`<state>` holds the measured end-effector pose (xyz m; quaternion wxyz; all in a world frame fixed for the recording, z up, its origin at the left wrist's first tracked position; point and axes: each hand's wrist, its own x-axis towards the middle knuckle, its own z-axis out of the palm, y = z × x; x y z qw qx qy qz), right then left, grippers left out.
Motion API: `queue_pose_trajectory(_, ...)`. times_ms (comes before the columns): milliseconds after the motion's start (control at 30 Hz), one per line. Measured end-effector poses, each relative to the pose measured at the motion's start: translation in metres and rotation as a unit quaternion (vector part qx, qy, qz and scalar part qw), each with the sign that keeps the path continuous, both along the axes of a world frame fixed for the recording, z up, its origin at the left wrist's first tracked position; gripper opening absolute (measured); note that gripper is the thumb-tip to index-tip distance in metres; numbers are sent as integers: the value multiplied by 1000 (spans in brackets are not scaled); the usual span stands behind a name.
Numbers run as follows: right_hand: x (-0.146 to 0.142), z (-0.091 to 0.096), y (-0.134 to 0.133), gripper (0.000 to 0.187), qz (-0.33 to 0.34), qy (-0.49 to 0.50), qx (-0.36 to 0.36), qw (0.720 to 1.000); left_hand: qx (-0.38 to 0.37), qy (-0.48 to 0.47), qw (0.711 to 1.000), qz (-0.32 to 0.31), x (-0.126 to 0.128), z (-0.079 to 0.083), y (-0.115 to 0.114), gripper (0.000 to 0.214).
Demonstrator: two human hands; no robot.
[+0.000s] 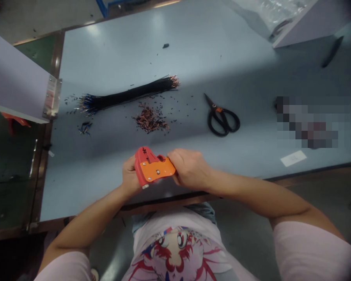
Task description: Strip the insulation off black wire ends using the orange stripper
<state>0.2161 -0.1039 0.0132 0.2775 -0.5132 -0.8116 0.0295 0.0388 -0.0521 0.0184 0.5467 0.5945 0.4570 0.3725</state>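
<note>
A red and orange hand tool, by its look a wire stripper [158,169], is held low over the near edge of the table. My right hand [190,168] is closed around its orange end. Against the red end, my left hand [130,175] is closed too, with most of its fingers hidden behind the tool. Beyond the hands lies a heap of short copper and black wire offcuts [149,119]. Behind the heap stretches a long bundle of black wires [131,91], bare copper at its right end and bluish at its left.
Black-handled scissors [222,117] lie right of the offcuts, blades pointing away. A few blue-black scraps [84,127] sit at left. A white slip [293,158] and a blurred-out item [310,123] are at right. Pale panels [17,74] stand on the left and at far right.
</note>
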Motion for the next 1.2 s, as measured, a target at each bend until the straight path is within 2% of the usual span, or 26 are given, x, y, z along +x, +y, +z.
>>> queue_pose_trajectory(167,1,-1,2,10,-6,-5,-55,998,83,-10,997,5,2,2,1,26)
queue_pose_trajectory(300,1,0,5,10,-34,-24,-122,992,69,30,997,16,5,0,2,18)
queue_pose_trajectory(433,3,4,11,14,-68,-14,-200,977,37,22,999,1,5,-6,6,18)
queue_pose_trajectory(567,14,15,21,20,-79,116,-260,955,34,61,998,3,-1,-10,22,12)
queue_pose_trajectory(667,27,24,29,19,-91,253,-295,917,80,98,991,48,-11,-7,39,12)
queue_pose_trajectory(733,34,27,33,16,-64,369,-350,859,126,114,982,81,-18,-4,50,12)
queue_pose_trajectory(767,36,27,34,14,-41,434,-392,810,147,120,977,94,-21,-3,54,12)
queue_pose_trajectory(833,35,25,34,14,3,545,-485,684,186,135,966,118,-27,-1,62,12)
queue_pose_trajectory(900,29,19,33,17,31,591,-574,566,226,150,953,136,-32,-1,67,11)
queue_pose_trajectory(933,25,16,33,17,41,589,-614,525,246,158,946,143,-35,-2,69,12)
queue_pose_trajectory(967,20,12,35,17,47,576,-648,497,265,165,938,149,-37,-3,71,12)
queue_pose_trajectory(1000,16,9,38,16,50,559,-671,484,283,173,931,152,-39,-5,73,12)
queue_pose_trajectory(1033,12,7,42,15,54,545,-679,488,296,180,925,153,-40,-6,75,13)
queue_pose_trajectory(1067,9,5,48,15,58,538,-670,508,305,186,921,152,-41,-8,77,14)
queue_pose_trajectory(1133,6,4,60,16,51,554,-589,586,307,193,920,148,-42,-11,79,16)
queue_pose_trajectory(1167,7,5,65,18,39,570,-543,615,298,192,923,147,-42,-12,79,16)
queue_pose_trajectory(1200,8,6,68,19,30,589,-507,629,283,189,929,148,-41,-13,79,17)
